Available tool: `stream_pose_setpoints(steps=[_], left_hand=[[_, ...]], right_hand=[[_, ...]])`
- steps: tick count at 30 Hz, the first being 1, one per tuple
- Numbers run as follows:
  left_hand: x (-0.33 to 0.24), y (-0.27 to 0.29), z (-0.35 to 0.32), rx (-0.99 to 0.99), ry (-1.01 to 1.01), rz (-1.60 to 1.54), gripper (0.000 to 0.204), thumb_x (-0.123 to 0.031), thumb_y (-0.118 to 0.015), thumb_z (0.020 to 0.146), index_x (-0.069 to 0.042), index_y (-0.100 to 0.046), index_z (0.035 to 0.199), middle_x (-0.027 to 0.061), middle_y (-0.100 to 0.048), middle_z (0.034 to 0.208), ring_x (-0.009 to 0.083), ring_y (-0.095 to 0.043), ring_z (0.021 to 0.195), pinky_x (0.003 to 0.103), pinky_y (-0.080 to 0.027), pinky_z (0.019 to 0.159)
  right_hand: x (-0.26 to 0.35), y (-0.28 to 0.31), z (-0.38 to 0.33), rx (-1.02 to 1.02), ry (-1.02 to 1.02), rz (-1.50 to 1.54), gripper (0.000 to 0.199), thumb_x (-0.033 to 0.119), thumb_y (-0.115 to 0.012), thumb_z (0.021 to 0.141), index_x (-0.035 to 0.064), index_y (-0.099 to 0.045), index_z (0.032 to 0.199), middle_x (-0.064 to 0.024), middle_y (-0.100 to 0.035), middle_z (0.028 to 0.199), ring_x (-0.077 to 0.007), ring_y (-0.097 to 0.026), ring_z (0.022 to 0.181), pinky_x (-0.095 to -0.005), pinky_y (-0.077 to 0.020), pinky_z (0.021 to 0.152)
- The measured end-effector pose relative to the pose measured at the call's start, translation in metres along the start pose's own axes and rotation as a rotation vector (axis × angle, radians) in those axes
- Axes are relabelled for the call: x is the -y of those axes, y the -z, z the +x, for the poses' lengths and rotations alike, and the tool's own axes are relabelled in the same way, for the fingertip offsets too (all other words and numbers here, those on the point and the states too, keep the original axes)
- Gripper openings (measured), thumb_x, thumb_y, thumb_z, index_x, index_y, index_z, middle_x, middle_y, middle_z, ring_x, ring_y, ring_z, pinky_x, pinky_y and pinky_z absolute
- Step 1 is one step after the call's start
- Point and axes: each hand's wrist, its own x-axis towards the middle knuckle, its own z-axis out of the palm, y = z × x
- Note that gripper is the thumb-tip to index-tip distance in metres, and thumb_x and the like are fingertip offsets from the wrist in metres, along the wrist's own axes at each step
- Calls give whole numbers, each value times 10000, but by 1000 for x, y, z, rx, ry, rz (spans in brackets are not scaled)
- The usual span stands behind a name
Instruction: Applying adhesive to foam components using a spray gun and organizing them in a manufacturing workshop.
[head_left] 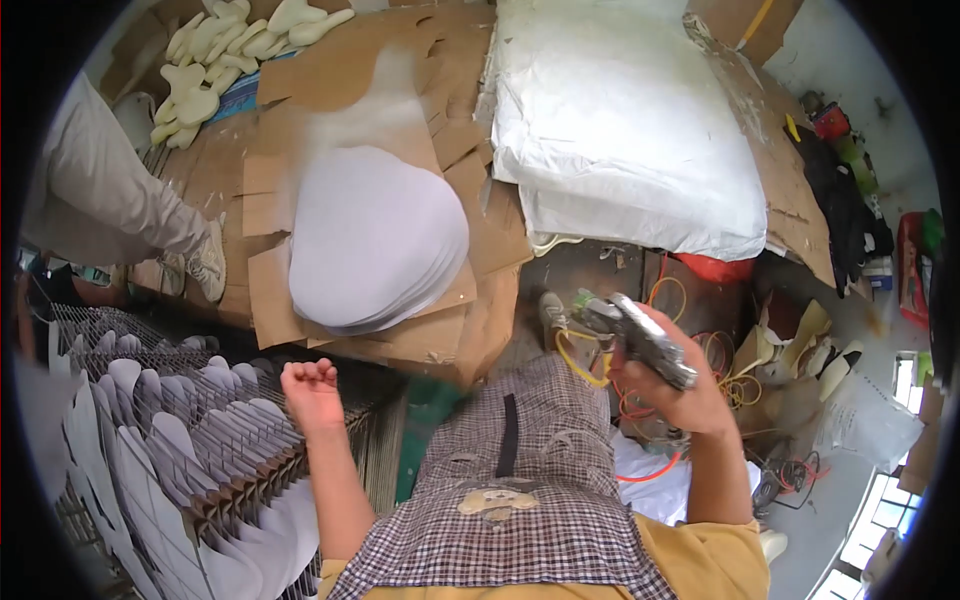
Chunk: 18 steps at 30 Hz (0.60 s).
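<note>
In my right hand (680,385) is a silver spray gun (650,345), held to the right of my checked apron; its front end is blurred. My left hand (313,398) hangs beside the wire rack (215,490), its fingers curled in and nothing seen in them. Many pale, saddle-shaped pieces (185,440) stand in that rack. Ahead of the left hand, a stack of pale grey rounded sheets (378,235) lies on layered cardboard (480,310). A narrow pale strip reaches from the stack toward the far side, smeared in the picture.
Cream saddle-shaped foam pads (225,45) lie piled at far left, near another person's leg (110,190). A white-wrapped block (630,130) sits on cardboard at far right. Yellow and orange hoses (720,365) tangle on the floor by my right arm.
</note>
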Motion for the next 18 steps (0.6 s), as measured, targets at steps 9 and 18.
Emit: stream_pose_setpoints(steps=[9,18], left_hand=[[21,17,-22,-133,77,-10,403,-408,-481,926,-136,-431,634,19,-493,595,196,-571,585,296,-474,526],[-1,12,-3,-129,41,39,154,-199,-550,877,-73,-563,965,24,-567,676,163,-592,599,279,-495,540]], right_hand=[[55,-12,-15,93,93,-119,643,121,-648,789,2,-352,1347,-77,-612,942,-145,-587,808,-278,-480,700],[60,-51,-5,142,56,-45,593,31,-654,749,-23,-417,1290,-50,-598,858,-109,-566,713,-247,-467,641]])
